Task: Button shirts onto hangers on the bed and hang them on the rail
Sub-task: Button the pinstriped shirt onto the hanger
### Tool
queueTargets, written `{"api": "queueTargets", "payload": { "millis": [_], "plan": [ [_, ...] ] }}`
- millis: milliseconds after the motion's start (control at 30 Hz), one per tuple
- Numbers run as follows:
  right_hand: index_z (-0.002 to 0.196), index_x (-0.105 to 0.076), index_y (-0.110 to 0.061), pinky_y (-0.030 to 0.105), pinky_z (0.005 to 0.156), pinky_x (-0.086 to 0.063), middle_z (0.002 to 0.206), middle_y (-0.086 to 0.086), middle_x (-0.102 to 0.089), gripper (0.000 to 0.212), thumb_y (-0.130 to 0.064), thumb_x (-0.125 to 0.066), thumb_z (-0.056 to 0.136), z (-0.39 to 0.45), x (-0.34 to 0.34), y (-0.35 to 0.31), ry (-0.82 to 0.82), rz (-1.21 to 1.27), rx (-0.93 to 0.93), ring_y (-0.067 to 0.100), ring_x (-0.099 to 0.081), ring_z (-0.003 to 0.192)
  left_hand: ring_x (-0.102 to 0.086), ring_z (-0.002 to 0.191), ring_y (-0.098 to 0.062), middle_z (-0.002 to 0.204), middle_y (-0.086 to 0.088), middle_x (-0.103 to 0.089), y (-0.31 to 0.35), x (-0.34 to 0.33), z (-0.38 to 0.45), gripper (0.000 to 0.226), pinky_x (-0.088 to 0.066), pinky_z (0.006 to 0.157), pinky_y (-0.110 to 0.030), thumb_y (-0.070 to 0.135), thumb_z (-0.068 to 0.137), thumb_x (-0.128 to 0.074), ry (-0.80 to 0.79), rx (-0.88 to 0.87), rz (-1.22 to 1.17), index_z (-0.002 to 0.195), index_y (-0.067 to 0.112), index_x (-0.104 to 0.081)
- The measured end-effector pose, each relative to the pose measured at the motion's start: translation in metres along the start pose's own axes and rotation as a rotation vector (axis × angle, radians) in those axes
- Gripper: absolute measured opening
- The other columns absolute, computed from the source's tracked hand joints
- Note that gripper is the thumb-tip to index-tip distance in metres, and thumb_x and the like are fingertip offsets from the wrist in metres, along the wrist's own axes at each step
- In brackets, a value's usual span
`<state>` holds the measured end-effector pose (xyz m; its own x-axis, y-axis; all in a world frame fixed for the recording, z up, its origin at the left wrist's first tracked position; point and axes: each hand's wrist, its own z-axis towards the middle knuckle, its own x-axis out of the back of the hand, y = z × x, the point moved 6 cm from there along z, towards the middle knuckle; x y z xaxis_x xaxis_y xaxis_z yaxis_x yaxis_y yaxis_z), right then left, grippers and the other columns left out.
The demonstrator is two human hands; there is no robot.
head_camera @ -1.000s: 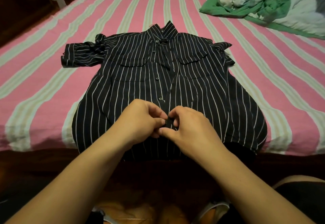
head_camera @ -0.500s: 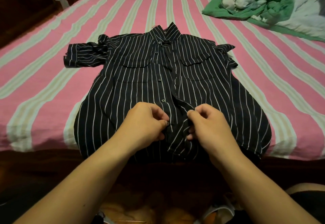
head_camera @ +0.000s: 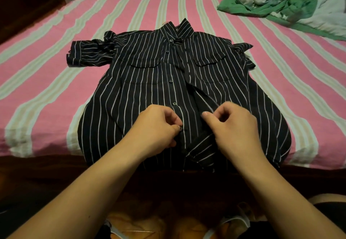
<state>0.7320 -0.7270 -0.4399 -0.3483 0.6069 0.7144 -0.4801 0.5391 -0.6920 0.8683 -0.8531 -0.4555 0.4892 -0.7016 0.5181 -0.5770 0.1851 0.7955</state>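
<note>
I find the shirt flat on the bed. My left hand pinches a button; my right hand pinches the placket. Fabric judged light, limp; grip hems only.

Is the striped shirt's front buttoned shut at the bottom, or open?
Open at the bottom. The striped shirt has its right front edge peeled back in the right hand, while the left hand pinches a button.
</note>
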Motion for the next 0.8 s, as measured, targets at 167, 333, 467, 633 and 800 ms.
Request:
{"api": "queueTargets", "payload": {
  "millis": [167,333,467,633,800],
  "plan": [
    [0.123,-0.064,-0.032,0.026,0.086,-0.045,0.099,-0.017,-0.064,0.031,-0.026,-0.069,0.093,-0.004,0.01,-0.006,-0.029,-0.013,0.057,0.005,-0.059,0.097,-0.075,0.066,-0.017,0.075,-0.009,-0.076,0.002,0.0,-0.004,0.01,-0.064,0.066,-0.033,0.009,0.095,-0.068,-0.013,0.001,-0.087,0.089,0.016,-0.072],
    [0.081,-0.064,-0.024,0.029,0.06,-0.04,0.056,-0.012,-0.059,0.019,-0.031,-0.061,0.098,-0.007,-0.009,0.007,-0.188,0.036,-0.034,0.006,-0.056,0.061,-0.074,0.067,-0.012,0.076,-0.003,-0.076,0.001,-0.004,-0.003,0.012,-0.064,0.073,-0.036,0.011,0.093,-0.071,0.029,-0.027,-0.076,0.086,0.02,-0.075],
    [0.083,-0.069,-0.011,0.045,0.07,-0.056,0.069,0.01,-0.067,0.016,-0.024,-0.074,0.09,-0.01,-0.023,0.008,-0.369,0.355,-0.165,0.035,-0.063,0.067,-0.069,0.058,-0.003,0.067,0.004,-0.074,0.0,-0.005,-0.001,0.014,-0.06,0.068,-0.028,0.017,0.092,-0.072,0.062,-0.061,-0.042,0.082,0.026,-0.074],
    [0.074,-0.066,-0.006,0.033,0.057,-0.041,0.059,0.0,-0.052,0.018,-0.014,-0.076,0.087,-0.013,-0.039,0.006,-0.37,0.44,-0.202,0.016,-0.046,0.056,-0.067,0.056,-0.008,0.065,-0.004,-0.073,-0.004,-0.006,0.0,0.015,-0.06,0.07,-0.034,0.009,0.09,-0.072,0.048,-0.035,-0.125,0.079,0.02,-0.074],
    [0.073,-0.067,-0.024,0.032,0.055,-0.05,0.064,-0.006,-0.065,0.016,-0.028,-0.078,0.084,-0.013,-0.043,0.0,-0.254,0.143,-0.072,0.008,-0.058,0.058,-0.07,0.061,-0.014,0.07,-0.009,-0.075,-0.006,-0.003,-0.001,0.013,-0.061,0.071,-0.032,0.003,0.089,-0.072,0.054,-0.021,-0.221,0.081,0.014,-0.075]
  ]
}}
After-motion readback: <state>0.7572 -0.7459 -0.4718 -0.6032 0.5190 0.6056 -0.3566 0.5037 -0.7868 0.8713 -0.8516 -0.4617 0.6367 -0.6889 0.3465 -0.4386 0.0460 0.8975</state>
